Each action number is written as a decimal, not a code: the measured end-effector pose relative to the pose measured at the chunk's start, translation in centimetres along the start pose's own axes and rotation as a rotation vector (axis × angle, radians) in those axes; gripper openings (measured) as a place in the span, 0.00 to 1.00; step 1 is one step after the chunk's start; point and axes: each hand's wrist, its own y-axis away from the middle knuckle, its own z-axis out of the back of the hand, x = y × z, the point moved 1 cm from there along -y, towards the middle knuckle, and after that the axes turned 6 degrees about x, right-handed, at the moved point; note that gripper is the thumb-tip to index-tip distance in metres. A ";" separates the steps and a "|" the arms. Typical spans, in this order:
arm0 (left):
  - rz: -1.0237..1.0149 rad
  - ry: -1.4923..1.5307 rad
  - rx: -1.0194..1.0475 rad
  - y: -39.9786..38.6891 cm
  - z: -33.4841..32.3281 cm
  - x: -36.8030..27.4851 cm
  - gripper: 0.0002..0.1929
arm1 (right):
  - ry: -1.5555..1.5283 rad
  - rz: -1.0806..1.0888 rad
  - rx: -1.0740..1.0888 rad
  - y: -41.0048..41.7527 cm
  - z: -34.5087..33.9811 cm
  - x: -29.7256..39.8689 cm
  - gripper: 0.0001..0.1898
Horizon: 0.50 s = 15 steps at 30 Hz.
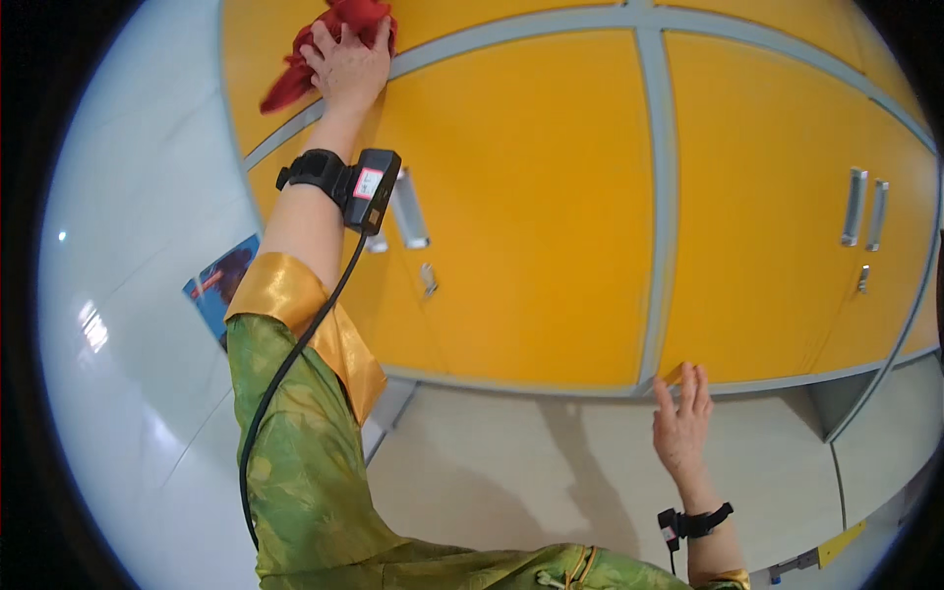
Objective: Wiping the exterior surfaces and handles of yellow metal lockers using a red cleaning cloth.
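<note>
At the upper left, my left hand (348, 66) presses a crumpled red cloth (295, 82) against a yellow cabinet door, near the grey frame strip. Its fingers are spread over the cloth. My right hand (682, 424) is at the lower right, its fingertips at the lower edge of the yellow cabinet door (759, 221), by the grey upright; nothing shows in it. Between the hands is a wide yellow door (516, 214) with a metal handle (411, 210) and a key in its lock (428, 280). Each wrist wears a black strap with a small device.
Below the doors lies a pale counter surface (487, 450) with shadows on it. White wall tiles or panels (147, 184) fill the left, with a blue picture (214, 287) behind my left arm. Two more handles and a lock (863, 279) are at the right. A black cable runs along my left arm.
</note>
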 end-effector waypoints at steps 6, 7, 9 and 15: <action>-0.289 0.119 -0.026 10.9 4.4 -5.9 0.26 | 0.004 -0.036 -0.033 0.0 -0.5 -0.1 0.35; -0.255 0.316 0.184 14.3 6.7 -7.6 0.26 | 0.000 -0.028 -0.019 0.2 -0.4 -0.3 0.35; -0.215 0.217 0.561 19.9 11.8 -9.8 0.47 | -0.015 -0.049 -0.028 0.4 -0.1 0.2 0.34; -0.304 0.405 0.776 23.9 16.5 -8.1 0.47 | -0.082 0.053 0.217 1.6 1.1 2.0 0.28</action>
